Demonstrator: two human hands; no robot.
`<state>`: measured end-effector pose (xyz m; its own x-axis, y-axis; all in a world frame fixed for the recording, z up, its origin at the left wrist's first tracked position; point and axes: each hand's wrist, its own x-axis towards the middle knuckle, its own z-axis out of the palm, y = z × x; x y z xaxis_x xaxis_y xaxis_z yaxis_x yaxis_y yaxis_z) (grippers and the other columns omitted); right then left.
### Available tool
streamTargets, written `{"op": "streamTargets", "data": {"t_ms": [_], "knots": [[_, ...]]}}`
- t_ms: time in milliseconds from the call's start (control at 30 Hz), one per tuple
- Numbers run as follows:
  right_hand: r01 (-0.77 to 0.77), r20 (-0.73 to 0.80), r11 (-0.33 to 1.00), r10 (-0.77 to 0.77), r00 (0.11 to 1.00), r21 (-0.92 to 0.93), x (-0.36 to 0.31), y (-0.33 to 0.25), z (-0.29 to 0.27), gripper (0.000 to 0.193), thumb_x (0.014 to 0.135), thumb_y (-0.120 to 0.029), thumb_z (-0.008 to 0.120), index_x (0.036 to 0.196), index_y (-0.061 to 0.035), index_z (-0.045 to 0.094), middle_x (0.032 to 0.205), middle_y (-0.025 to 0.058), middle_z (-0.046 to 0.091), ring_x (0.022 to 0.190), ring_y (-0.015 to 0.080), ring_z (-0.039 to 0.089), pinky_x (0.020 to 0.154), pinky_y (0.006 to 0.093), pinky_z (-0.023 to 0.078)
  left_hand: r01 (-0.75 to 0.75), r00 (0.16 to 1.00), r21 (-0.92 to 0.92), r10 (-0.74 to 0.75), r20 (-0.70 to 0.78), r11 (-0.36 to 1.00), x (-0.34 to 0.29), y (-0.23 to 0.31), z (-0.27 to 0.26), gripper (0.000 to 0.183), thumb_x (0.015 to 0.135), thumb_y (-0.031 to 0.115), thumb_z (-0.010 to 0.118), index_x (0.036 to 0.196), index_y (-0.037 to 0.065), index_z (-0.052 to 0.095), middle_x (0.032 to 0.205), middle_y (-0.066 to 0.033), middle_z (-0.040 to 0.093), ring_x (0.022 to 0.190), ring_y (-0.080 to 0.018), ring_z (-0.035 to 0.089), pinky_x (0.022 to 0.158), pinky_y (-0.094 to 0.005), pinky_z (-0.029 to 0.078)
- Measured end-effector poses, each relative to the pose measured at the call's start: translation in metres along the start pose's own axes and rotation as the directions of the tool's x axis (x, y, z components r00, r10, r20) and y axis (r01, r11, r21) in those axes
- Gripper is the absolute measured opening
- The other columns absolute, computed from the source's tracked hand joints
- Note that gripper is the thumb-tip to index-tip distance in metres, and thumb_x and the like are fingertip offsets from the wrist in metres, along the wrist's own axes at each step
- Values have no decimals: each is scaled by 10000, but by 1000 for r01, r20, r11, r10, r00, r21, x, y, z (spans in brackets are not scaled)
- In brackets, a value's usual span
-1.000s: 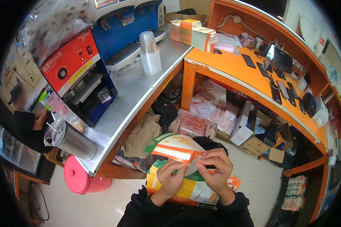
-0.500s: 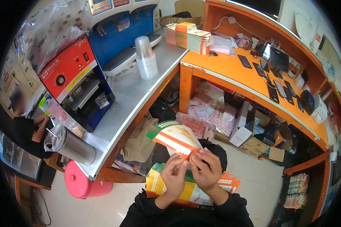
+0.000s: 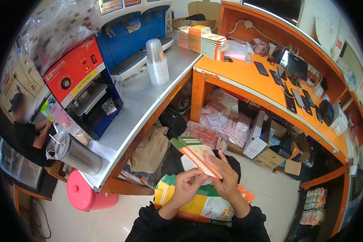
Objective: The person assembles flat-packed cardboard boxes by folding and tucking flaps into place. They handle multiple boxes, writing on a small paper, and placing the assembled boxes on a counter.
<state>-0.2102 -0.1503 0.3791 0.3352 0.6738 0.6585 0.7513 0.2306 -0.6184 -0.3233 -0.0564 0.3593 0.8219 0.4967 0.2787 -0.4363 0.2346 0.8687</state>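
Observation:
A printed paper carton (image 3: 194, 156) in green, white and orange, partly folded, is tilted up above my lap. My left hand (image 3: 186, 188) pinches its near end between thumb and fingers. Around its right side is my right hand (image 3: 224, 179), with the fingers laid along one face and the thumb near the lower corner. Under my hands, across my lap, lie several flat cartons (image 3: 197, 203) in yellow, green, white and orange. My wrists and forearms cover parts of them.
Left, a steel counter (image 3: 127, 121) carries a red sealing machine (image 3: 74, 72), stacked plastic cups (image 3: 156, 66) and a metal tumbler (image 3: 82, 155). An orange desk (image 3: 238, 74) holds stacked cartons (image 3: 207, 42) and several phones (image 3: 261, 68). A pink bin (image 3: 84, 191) stands below. A person (image 3: 26, 133) sits far left.
The carton has been pressed flatter and narrower, and it now slants down to the right. My right hand has shifted from its near end onto its face.

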Motion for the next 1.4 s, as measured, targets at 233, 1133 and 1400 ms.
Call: {"op": "streamTargets", "data": {"t_ms": [233, 1133, 1400], "knots": [[225, 70, 888, -215, 974, -401, -12, 0, 11, 400, 781, -129, 622, 1181, -137, 606, 1222, 97, 582, 1182, 259, 528, 1036, 509, 346, -25, 995, -211, 3, -104, 977, 11, 11, -13, 592, 949, 366, 475, 1362, 8, 247, 1322, -115, 415, 1250, -166, 399, 1006, -326, 359], [546, 148, 745, -534, 832, -383, 5, -1, 0, 221, 746, -60, 676, 942, -58, 573, 1079, 113, 632, 1025, 258, 615, 932, 433, 484, -77, 925, 350, 199, -325, 933, 19, 27, -21, 47, 814, 7, 651, 787, 28, 620, 657, -10, 592, 672, -83, 530, 690, -253, 377], [340, 81, 901, -330, 940, -271, 0, -1, 0, 193, 749, -51, 683, 909, -60, 576, 1016, 113, 645, 958, 257, 635, 924, 450, 476, -269, 951, 652, 304, 62, 709, 21, 40, -17, 107, 750, 52, 699, 672, 91, 638, 588, 23, 576, 588, -133, 497, 669, -279, 322]]}}
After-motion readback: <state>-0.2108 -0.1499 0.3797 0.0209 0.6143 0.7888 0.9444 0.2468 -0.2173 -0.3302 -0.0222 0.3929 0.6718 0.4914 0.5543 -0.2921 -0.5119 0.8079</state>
